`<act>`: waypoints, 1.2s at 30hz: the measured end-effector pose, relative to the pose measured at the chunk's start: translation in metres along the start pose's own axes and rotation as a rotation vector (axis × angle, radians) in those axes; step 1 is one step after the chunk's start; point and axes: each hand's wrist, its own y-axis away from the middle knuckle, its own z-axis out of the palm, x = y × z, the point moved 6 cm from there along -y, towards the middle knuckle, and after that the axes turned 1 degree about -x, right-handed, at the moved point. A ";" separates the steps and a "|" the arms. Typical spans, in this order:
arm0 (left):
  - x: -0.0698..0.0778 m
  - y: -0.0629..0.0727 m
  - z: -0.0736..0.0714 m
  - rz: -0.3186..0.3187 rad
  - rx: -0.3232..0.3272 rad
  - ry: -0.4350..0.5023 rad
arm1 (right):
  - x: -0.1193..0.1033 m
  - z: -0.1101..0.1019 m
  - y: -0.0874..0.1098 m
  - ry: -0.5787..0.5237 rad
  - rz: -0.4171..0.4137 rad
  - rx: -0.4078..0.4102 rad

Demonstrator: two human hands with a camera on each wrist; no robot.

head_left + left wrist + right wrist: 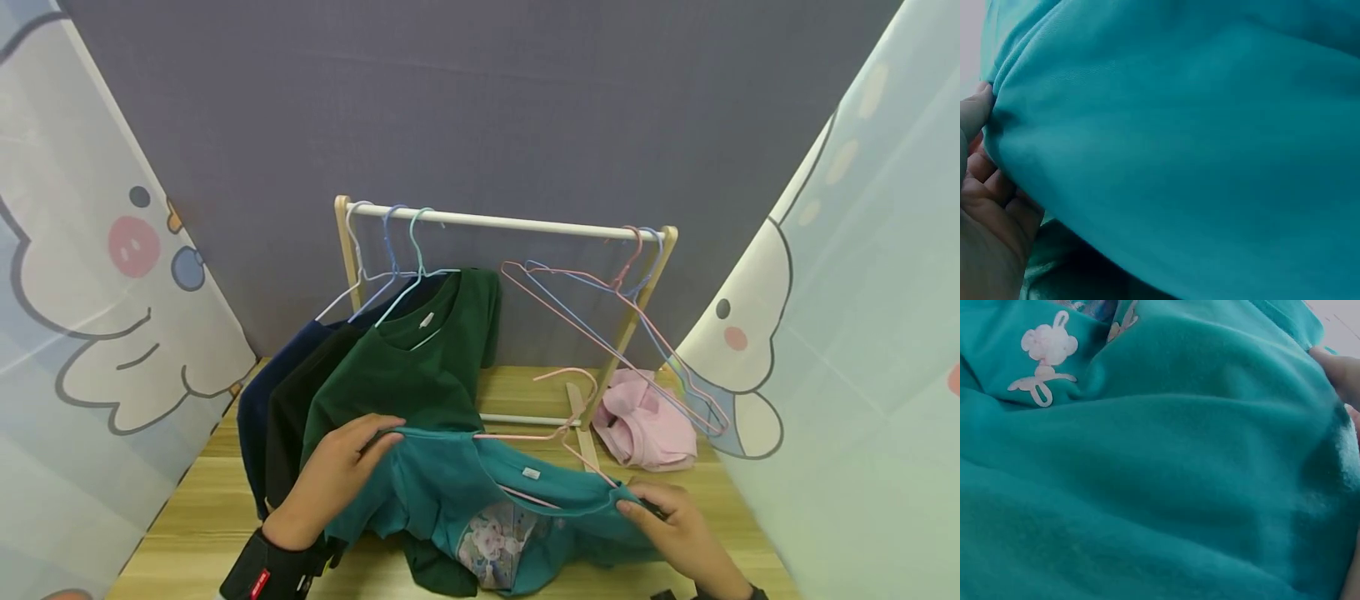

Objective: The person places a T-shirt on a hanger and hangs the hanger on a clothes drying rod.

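Observation:
A teal T-shirt (435, 479) with a floral print on its front hangs between the two hands in the head view. Inside its neckline sits a pink hanger (581, 408), its hook standing up above the collar. The left hand (341, 462) pinches the shirt at one shoulder; in the left wrist view the thumb (975, 112) presses on the cloth edge. At the other shoulder the right hand (671, 525) pinches the cloth near the hanger's end. Teal fabric (1166, 462) fills most of the right wrist view, hiding most of that hand.
Behind stands a clothes rack (495, 221) with a white bar. Dark shirts, the front one a green shirt (397, 375), hang at its left on hangers. A bare pink hanger (570, 321) and a blue one hang at right. Folded pink cloth (645, 425) lies on the wooden table (180, 533).

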 end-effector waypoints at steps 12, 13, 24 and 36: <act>-0.008 -0.002 -0.001 -0.103 0.002 0.028 | -0.001 -0.035 0.011 -0.127 0.150 0.136; -0.008 -0.003 -0.002 -0.102 0.009 0.028 | -0.001 -0.040 0.012 -0.115 0.192 0.165; 0.014 -0.008 -0.040 0.092 0.260 -0.032 | -0.011 -0.074 0.025 -0.325 0.551 0.446; 0.017 -0.023 -0.070 -0.070 0.419 -0.086 | -0.002 0.009 0.010 -0.625 0.574 0.196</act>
